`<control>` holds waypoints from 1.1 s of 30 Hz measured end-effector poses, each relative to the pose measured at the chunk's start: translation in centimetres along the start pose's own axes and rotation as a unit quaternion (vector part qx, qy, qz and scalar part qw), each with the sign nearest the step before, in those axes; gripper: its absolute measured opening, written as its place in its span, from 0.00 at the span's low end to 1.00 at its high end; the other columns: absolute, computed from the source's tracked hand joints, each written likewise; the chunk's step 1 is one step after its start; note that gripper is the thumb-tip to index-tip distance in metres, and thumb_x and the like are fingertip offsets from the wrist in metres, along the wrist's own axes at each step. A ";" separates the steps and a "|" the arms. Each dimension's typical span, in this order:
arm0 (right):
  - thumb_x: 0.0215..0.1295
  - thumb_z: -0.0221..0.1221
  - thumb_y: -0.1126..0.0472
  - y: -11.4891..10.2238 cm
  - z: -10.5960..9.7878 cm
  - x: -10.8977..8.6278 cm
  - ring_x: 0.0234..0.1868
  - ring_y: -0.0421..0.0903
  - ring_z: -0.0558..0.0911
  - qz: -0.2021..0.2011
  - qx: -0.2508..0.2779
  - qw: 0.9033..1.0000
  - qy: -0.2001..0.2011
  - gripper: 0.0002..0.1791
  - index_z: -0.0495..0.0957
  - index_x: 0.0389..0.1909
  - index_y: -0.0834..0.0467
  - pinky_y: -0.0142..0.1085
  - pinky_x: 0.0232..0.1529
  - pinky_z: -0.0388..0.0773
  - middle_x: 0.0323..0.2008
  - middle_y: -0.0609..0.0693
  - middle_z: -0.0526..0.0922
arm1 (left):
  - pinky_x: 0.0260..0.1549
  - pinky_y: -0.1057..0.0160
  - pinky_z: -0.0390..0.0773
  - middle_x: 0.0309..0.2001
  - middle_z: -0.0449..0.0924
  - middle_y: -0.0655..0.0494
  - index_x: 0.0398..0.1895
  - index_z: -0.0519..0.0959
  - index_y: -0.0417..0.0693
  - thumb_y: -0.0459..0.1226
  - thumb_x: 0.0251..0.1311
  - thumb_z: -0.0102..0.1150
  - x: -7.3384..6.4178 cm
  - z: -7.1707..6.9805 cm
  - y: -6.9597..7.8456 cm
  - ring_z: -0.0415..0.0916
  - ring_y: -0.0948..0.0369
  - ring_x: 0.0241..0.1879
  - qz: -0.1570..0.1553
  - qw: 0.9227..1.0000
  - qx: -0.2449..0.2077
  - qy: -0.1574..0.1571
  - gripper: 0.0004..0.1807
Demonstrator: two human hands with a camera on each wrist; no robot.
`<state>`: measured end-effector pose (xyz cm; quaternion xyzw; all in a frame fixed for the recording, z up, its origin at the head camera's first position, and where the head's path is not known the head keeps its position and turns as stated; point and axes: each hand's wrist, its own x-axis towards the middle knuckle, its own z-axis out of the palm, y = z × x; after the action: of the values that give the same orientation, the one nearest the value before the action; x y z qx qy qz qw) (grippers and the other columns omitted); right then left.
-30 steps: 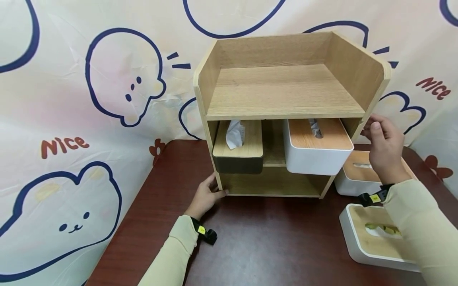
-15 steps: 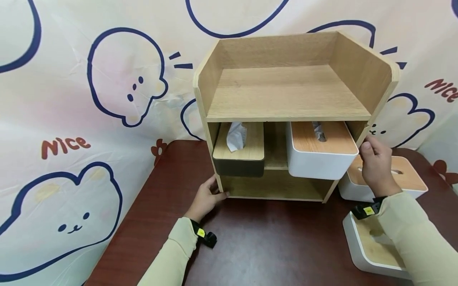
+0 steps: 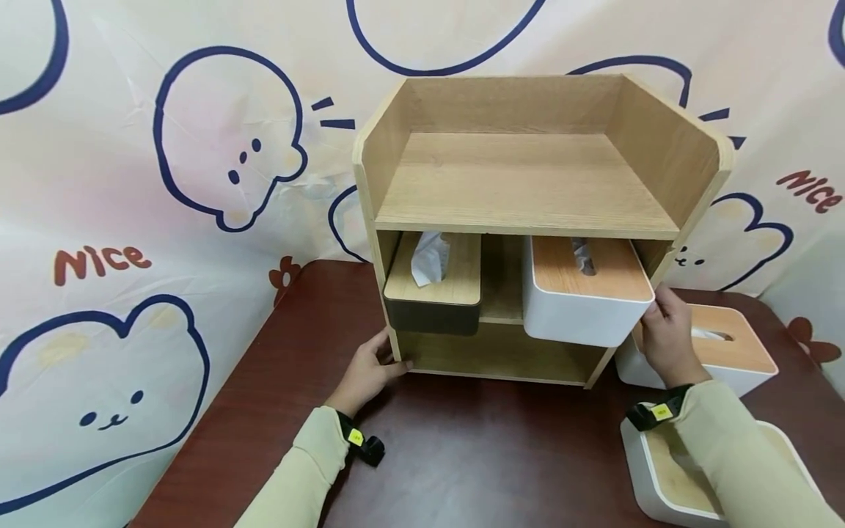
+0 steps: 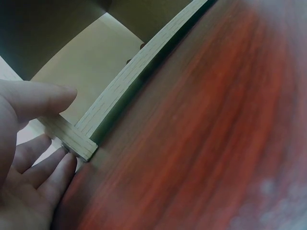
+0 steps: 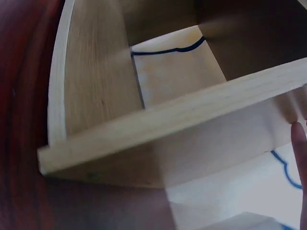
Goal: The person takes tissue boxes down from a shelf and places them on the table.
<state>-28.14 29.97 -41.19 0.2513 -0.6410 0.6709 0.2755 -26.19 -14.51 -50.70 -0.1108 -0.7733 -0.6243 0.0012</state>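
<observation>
A light wooden desktop shelf [image 3: 528, 176] stands on the table. My left hand [image 3: 365, 374] grips its lower left corner; in the left wrist view the thumb [image 4: 53, 98] lies inside the side panel [image 4: 67, 134], the fingers outside. At the right side panel, below mid-height, is my right hand [image 3: 668, 341]. A straight finger [image 5: 299, 143] shows beside the panel's outer face [image 5: 216, 143] in the right wrist view; the thumb is out of sight there. The middle level holds a dark tissue box [image 3: 432, 317] with a pale lid and a white tissue box [image 3: 581, 319] with an orange-brown lid.
Two more white tissue boxes sit on the table at right: one [image 3: 733, 345] behind my right hand, another [image 3: 650, 477] nearer, partly covered by my right forearm. The dark red table [image 3: 488, 455] runs up to a printed cloth backdrop [image 3: 231, 139].
My right hand has moved down along the shelf's right side panel. My left hand keeps its grip at the lower left corner. The head view has shifted a little.
</observation>
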 end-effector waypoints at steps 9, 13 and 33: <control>0.67 0.61 0.47 0.6 -0.1 -0.8 0.39 0.40 0.77 0.025 0.040 0.999 -0.021 0.25 0.78 0.58 0.60 0.26 0.39 0.73 0.43 0.49 0.83 | 0.56 0.54 0.72 0.63 0.72 0.54 0.73 0.63 0.64 0.26 0.51 0.70 0.3 -0.5 0.5 0.71 0.54 0.60 0.010 1.000 0.008 -0.011 0.46; 0.66 0.62 0.49 0.6 -0.3 -0.9 0.43 0.41 0.76 0.017 0.015 1.000 -0.015 0.23 0.79 0.55 0.58 0.26 0.46 0.70 0.44 0.47 0.83 | 0.50 0.56 0.76 0.63 0.73 0.52 0.72 0.64 0.62 0.25 0.49 0.70 0.5 -0.5 0.6 0.72 0.52 0.59 0.001 1.000 0.000 -0.014 0.47; 0.64 0.65 0.54 1.0 0.3 -0.8 0.43 0.43 0.77 0.038 0.136 0.990 -0.015 0.21 0.81 0.50 0.66 0.29 0.45 0.75 0.43 0.54 0.82 | 0.56 0.52 0.72 0.61 0.74 0.51 0.67 0.70 0.43 0.45 0.61 0.65 -2.7 -4.2 5.7 0.71 0.57 0.60 0.023 0.922 0.357 -0.151 0.32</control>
<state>-28.29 29.62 -42.45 0.2725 -0.5566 0.7580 0.2034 -23.19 -17.87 -44.70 -0.2137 -0.9330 -0.2827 -0.0619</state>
